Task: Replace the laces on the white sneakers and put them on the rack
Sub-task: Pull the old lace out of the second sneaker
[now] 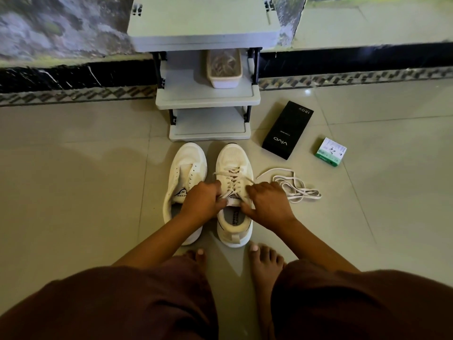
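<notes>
Two white sneakers stand side by side on the tiled floor, toes toward the rack. The left sneaker (185, 173) has empty eyelets and no lace. The right sneaker (234, 165) is laced. My left hand (203, 201) pinches a lace end at the top of its tongue. My right hand (266, 204) grips the other lace end on the shoe's right side. A loose white lace (293, 186) lies coiled on the floor to the right. The grey shoe rack (208, 96) stands straight ahead with bare lower shelves.
A plastic tub (224, 81) holding laces sits on the rack's middle shelf. A black phone box (286, 130) and a small green-and-white box (331, 151) lie on the floor at the right. My bare feet (263, 263) are just behind the sneakers.
</notes>
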`<state>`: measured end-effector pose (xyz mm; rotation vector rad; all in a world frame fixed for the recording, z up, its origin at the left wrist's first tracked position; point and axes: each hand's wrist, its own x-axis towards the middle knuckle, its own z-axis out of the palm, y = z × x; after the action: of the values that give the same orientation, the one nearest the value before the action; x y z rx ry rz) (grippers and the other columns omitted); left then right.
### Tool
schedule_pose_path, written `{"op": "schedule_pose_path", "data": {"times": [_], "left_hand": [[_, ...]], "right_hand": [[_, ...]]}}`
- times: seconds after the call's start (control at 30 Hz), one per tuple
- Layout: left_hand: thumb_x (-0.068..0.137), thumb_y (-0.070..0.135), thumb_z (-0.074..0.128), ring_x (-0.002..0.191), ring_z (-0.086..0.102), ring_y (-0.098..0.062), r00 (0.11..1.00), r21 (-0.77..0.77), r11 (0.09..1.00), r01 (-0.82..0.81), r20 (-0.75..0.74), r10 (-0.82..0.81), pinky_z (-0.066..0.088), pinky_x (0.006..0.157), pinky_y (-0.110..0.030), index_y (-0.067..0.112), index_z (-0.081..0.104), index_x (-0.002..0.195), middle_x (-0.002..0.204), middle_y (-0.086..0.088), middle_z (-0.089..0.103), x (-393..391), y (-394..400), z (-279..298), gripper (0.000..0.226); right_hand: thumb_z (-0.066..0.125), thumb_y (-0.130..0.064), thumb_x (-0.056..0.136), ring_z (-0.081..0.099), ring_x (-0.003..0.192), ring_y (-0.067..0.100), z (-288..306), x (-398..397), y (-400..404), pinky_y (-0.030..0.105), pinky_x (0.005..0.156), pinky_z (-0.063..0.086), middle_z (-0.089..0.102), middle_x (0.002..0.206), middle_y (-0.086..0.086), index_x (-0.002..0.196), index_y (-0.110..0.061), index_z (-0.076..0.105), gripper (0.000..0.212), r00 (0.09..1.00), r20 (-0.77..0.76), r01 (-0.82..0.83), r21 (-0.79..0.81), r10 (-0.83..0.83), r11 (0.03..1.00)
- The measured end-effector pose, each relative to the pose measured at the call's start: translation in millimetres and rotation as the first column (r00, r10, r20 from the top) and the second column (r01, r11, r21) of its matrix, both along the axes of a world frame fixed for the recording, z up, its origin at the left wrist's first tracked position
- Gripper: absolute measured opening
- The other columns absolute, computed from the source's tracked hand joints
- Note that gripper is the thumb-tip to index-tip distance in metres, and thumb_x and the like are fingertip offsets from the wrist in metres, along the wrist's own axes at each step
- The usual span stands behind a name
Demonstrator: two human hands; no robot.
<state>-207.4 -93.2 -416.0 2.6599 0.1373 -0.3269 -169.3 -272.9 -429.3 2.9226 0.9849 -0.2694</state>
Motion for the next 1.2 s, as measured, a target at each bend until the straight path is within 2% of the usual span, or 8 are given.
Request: {"op": "schedule_pose_path", "data": {"times": [0.13,0.3,0.53,0.63,0.7,0.77,0.9,1.2], "left_hand": [[0.083,0.033,0.065,0.086,0.061,-0.03,1.0,0.018,1.0,-0.001,0.006,0.001,0.042,0.066,-0.031,0.012,0.051,0.092,0.092,-0.012,0.063,-2,-2,1,0.027],[0.089,0.032,0.056,0.1,0.057,-0.024,0.95,0.182,0.964,0.195,0.211,-0.232,0.048,0.072,-0.033,0.023,0.048,0.124,0.127,-0.002,0.046,1,-9,3,0.037],[0.093,0.033,0.045,0.111,0.05,-0.02,0.896,0.379,0.864,0.331,0.16,-0.414,0.044,0.08,-0.031,0.016,0.053,0.122,0.125,-0.002,0.052,11,-17,-1,0.035],[0.085,0.015,0.06,0.101,0.058,-0.02,0.978,-0.172,0.984,0.046,0.209,-0.009,0.043,0.085,-0.026,0.007,0.069,0.094,0.107,-0.006,0.067,15,-25,0,0.015],[0.085,0.003,0.062,0.092,0.06,-0.014,0.96,-0.577,0.778,-0.247,-0.037,0.278,0.044,0.083,-0.017,0.005,0.07,0.088,0.104,-0.01,0.068,12,-33,4,0.01],[0.084,0.0,0.063,0.092,0.057,-0.009,0.944,-0.662,0.68,-0.316,-0.146,0.296,0.047,0.085,-0.016,0.006,0.069,0.089,0.109,-0.01,0.064,9,-35,6,0.009],[0.084,0.02,0.066,0.121,0.043,-0.018,0.99,-0.155,0.983,0.097,0.117,-0.079,0.033,0.1,-0.028,0.018,0.071,0.103,0.129,0.0,0.052,3,-15,1,0.02],[0.076,0.022,0.075,0.097,0.063,-0.026,0.884,0.293,0.921,0.255,0.315,-0.345,0.05,0.079,-0.034,0.014,0.074,0.09,0.109,-0.007,0.068,-14,-8,6,0.016]], "right_hand": [[0.033,-0.064,0.09,0.053,0.11,0.029,-11,-7,-1,0.038,0.094,0.033,0.061,0.117,0.013,0.128,-0.011,0.048,0.066,0.986,-0.069,0.155,-0.003,-0.155,0.988],[0.032,-0.051,0.097,0.004,0.146,0.027,-19,-10,13,0.04,0.117,-0.004,0.014,0.157,0.012,0.151,-0.011,0.009,0.071,0.987,-0.134,0.097,0.071,-0.086,0.993],[0.02,-0.047,0.1,0.007,0.146,0.018,-29,-12,10,0.028,0.116,-0.002,0.008,0.159,0.007,0.151,-0.013,0.006,0.063,0.966,-0.247,0.115,0.179,-0.069,0.977],[0.023,-0.044,0.101,0.009,0.146,0.017,-30,-12,10,0.028,0.117,0.002,0.007,0.159,0.007,0.151,-0.012,0.005,0.062,0.963,-0.259,0.128,0.188,-0.077,0.974],[0.023,-0.044,0.101,0.009,0.146,0.016,-30,-11,9,0.028,0.117,0.004,0.007,0.159,0.006,0.151,-0.013,0.004,0.062,0.965,-0.252,0.128,0.182,-0.079,0.975],[0.023,-0.045,0.101,0.008,0.146,0.016,-31,-11,9,0.029,0.117,0.004,0.007,0.159,0.006,0.151,-0.013,0.004,0.062,0.966,-0.247,0.122,0.18,-0.075,0.976],[0.021,-0.046,0.101,0.005,0.146,0.015,-32,-11,9,0.028,0.117,0.002,0.003,0.159,0.005,0.151,-0.014,0.002,0.063,0.959,-0.274,0.129,0.2,-0.071,0.971],[0.025,-0.047,0.1,0.006,0.146,0.014,-29,-8,6,0.024,0.116,0.004,0.001,0.159,0.004,0.151,-0.016,-0.001,0.065,0.948,-0.315,0.135,0.248,-0.052,0.959]]}}
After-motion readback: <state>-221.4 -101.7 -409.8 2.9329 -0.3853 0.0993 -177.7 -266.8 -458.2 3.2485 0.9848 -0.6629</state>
